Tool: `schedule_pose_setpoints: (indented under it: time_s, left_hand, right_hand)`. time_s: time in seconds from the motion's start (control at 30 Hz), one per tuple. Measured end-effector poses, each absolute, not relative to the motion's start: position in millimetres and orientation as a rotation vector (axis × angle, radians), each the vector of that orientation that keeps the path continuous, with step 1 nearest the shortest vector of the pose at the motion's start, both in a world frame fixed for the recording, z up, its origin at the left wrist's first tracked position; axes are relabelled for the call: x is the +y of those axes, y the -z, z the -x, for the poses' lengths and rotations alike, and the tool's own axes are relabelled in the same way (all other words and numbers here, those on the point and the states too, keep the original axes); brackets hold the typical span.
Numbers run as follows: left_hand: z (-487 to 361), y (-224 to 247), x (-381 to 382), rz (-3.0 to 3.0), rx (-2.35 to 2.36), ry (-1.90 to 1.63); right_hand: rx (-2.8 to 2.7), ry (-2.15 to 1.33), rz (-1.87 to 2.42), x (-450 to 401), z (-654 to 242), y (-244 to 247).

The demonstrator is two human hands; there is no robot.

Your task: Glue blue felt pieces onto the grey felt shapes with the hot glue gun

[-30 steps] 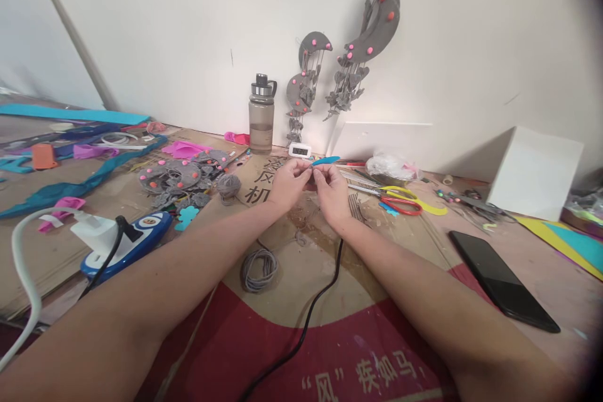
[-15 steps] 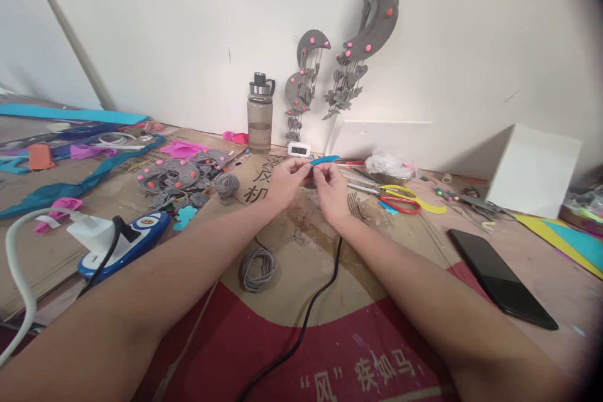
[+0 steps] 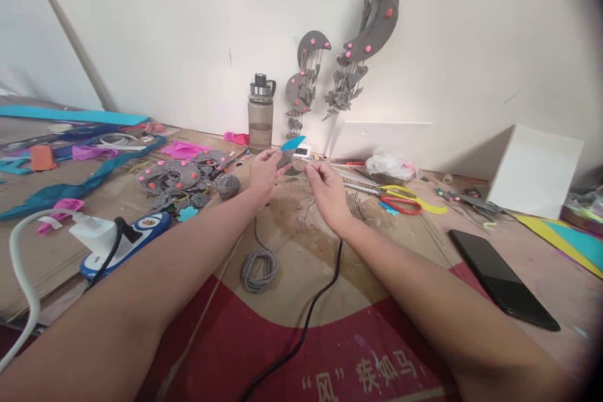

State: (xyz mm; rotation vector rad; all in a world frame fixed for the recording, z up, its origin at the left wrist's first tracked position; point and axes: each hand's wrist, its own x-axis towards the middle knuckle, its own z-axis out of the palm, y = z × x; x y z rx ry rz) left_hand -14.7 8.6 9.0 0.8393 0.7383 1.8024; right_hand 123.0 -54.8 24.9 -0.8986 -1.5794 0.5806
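My left hand (image 3: 264,173) pinches a pointed blue felt piece (image 3: 294,142), with a grey part showing at its lower edge. Opposite it, my right hand (image 3: 326,191) is closed, thumb against forefinger, on a thin strand (image 3: 299,163) that spans the gap between the hands. Whether a needle is in those fingers is too small to tell. Below the left wrist lies a loose coil of grey yarn (image 3: 259,271), and a ball of grey yarn (image 3: 228,186) rests to the left of that hand.
Scissors (image 3: 400,198) and a phone (image 3: 502,276) lie at right. Behind the hands stand a water bottle (image 3: 260,114) and a small digital clock (image 3: 302,151). Grey felt crescents (image 3: 372,38) hang on the wall. A power strip (image 3: 151,226) sits left; a black cable (image 3: 313,311) crosses the cardboard.
My hands have parted: the left has moved left, lifting the blue felt piece and tilting it upward, while the right stays close to its place. A strand now shows between them.
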Motion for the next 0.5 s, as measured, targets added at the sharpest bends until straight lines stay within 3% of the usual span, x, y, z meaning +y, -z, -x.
schedule_pose_setpoints:
  time_s: [0.5]
  left_hand:
    - [35.1,-8.2,16.2,-0.706,0.698,-1.845]
  right_hand:
    - [-1.613,-0.987,0.66,-111.4,-127.1,-99.8]
